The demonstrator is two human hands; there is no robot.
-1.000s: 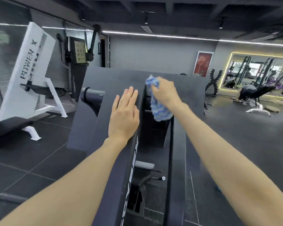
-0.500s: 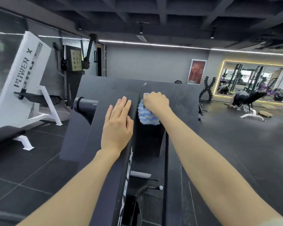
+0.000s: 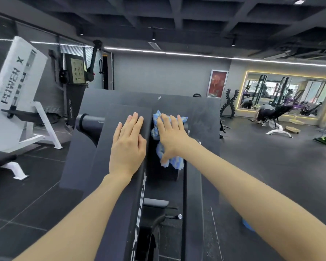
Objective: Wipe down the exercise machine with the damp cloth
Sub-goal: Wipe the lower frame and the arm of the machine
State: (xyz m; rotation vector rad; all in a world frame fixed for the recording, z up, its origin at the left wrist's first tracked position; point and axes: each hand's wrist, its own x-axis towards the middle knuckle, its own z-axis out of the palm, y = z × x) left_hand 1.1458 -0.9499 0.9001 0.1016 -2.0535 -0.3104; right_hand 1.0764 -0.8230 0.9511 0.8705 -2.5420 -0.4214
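A black exercise machine (image 3: 201,117) fills the middle of the view, its wide dark panel tilted away from me. My left hand (image 3: 127,146) lies flat on the left slanted frame panel, fingers straight and together. My right hand (image 3: 171,137) presses a blue-and-white cloth (image 3: 174,162) against the machine beside the central gap, fingers spread and straight over it. Cloth bulges out above the fingertips and hangs below the palm. Both forearms reach in from the bottom edge.
A white machine (image 3: 13,87) stands at the left, with a dark cable machine (image 3: 77,78) behind it. A padded roller (image 3: 88,123) sticks out left of the black frame. Far right are a lit mirror (image 3: 288,93), a bench and a crouching person (image 3: 265,113). Dark rubber floor surrounds everything.
My right hand went from a fist gripping the bunched cloth to flat, spread fingers pressing it on the panel. The cloth now lies more spread out. The left hand stayed flat in place.
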